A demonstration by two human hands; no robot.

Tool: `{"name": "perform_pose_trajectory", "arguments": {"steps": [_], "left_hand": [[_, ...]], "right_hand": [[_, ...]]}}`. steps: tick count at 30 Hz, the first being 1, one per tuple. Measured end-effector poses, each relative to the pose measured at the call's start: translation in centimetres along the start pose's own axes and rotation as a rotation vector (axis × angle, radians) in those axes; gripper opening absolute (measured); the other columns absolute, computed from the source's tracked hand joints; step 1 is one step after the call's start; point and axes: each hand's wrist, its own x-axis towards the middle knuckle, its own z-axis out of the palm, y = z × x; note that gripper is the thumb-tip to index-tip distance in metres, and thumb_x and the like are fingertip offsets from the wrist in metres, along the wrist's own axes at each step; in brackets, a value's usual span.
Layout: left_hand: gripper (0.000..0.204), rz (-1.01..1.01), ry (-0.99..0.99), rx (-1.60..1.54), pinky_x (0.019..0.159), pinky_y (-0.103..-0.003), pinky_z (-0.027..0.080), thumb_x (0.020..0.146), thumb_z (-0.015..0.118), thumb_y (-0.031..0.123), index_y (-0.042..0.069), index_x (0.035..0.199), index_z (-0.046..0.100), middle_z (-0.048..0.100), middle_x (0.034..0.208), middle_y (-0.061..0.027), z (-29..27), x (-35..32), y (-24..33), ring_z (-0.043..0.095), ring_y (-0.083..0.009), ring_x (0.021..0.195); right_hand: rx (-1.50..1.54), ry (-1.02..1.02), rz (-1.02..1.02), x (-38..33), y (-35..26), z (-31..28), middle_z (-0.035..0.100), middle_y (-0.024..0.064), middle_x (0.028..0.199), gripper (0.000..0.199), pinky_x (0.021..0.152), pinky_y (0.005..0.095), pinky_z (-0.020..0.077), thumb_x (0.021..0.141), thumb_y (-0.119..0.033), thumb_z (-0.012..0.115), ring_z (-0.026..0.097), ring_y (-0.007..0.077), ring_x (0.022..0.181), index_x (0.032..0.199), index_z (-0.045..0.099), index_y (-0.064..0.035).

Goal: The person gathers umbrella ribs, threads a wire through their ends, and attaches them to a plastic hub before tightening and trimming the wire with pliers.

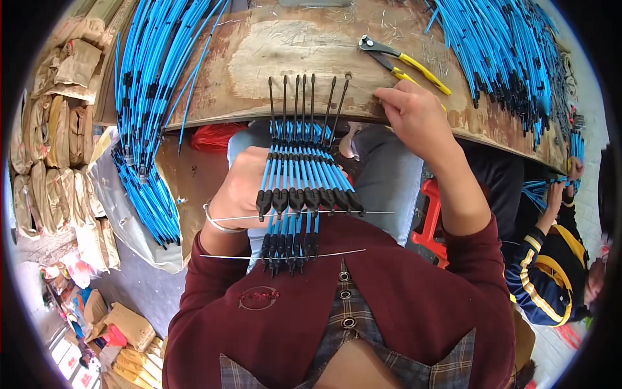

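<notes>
Left hand: state?
– Gripping the left side of a row of blue rods, fingers mostly hidden; row sits above the lap, dark tips toward the surface; thin wires cross its near end.
– Right hand?
– Over the surface, index finger extended; cannot tell whether it pinches anything; yellow-handled pincers lie just beyond.

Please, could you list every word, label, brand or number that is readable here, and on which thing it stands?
No text can be read.
White boxes, lower left: red marks, too small and blurred.
Oval chest patch: red stitching, no readable letters.
Held blue rods: no lettering visible.
Yellow-handled pliers: none visible.
</notes>
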Motion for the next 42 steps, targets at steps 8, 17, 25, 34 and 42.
{"name": "perform_pose_trajectory", "arguments": {"steps": [8, 17, 25, 34, 42], "left_hand": [[0.012, -0.009, -0.177, 0.31, 0.052, -0.032, 0.047, 0.069, 0.063, 0.017, 0.005, 0.07, 0.058, 0.061, 0.069, -0.0073, -0.5, -0.2, 0.0, 0.06, -0.0266, 0.059], [0.01, -0.076, -0.228, 0.385, 0.052, -0.033, 0.046, 0.066, 0.061, 0.014, 0.006, 0.071, 0.059, 0.06, 0.07, -0.0074, -1.1, -1.0, -0.1, 0.059, -0.0267, 0.059], [0.011, -0.043, -0.223, 0.396, 0.054, -0.034, 0.047, 0.069, 0.06, 0.014, 0.005, 0.076, 0.061, 0.062, 0.075, -0.0087, -0.9, -0.4, -0.1, 0.06, -0.0283, 0.061], [0.008, -0.193, -0.168, 0.224, 0.054, -0.033, 0.048, 0.072, 0.063, 0.009, 0.005, 0.078, 0.061, 0.064, 0.075, -0.0084, -0.8, -0.2, 1.0, 0.062, -0.0272, 0.062], [0.003, -0.617, 0.103, -0.159, 0.055, -0.029, 0.05, 0.077, 0.062, 0.006, 0.004, 0.075, 0.06, 0.065, 0.076, -0.0083, -0.1, -1.0, 1.9, 0.064, -0.0239, 0.065]], "right_hand": [[-0.02, -0.029, 0.008, 0.8, -0.4, 0.2, 0.057, 0.0126, 0.075, 0.017, 0.064, 0.0379, 0.0454, 0.075, -0.006, 0.058, 0.057, 0.0308, 0.071, 0.091, 0.065, -0.0054], [-0.038, -0.052, 0.004, 1.0, -0.5, -0.1, 0.057, 0.0131, 0.076, 0.018, 0.065, 0.0377, 0.0456, 0.075, -0.005, 0.058, 0.058, 0.0307, 0.072, 0.092, 0.065, -0.005], [-0.031, -0.06, -0.005, 1.3, -0.6, 0.2, 0.056, 0.0133, 0.075, 0.017, 0.063, 0.0366, 0.0448, 0.075, -0.004, 0.058, 0.057, 0.0303, 0.07, 0.091, 0.065, -0.004], [0.067, 0.008, -0.139, 2.8, 0.7, 1.4, 0.057, 0.0119, 0.075, 0.014, 0.063, 0.034, 0.0451, 0.075, -0.004, 0.06, 0.057, 0.0288, 0.07, 0.089, 0.064, -0.0034], [0.11, 0.02, -0.256, 4.7, 1.0, 2.3, 0.057, 0.0112, 0.074, 0.011, 0.063, 0.0332, 0.0457, 0.077, -0.005, 0.061, 0.057, 0.0281, 0.07, 0.087, 0.063, -0.0027]]}}
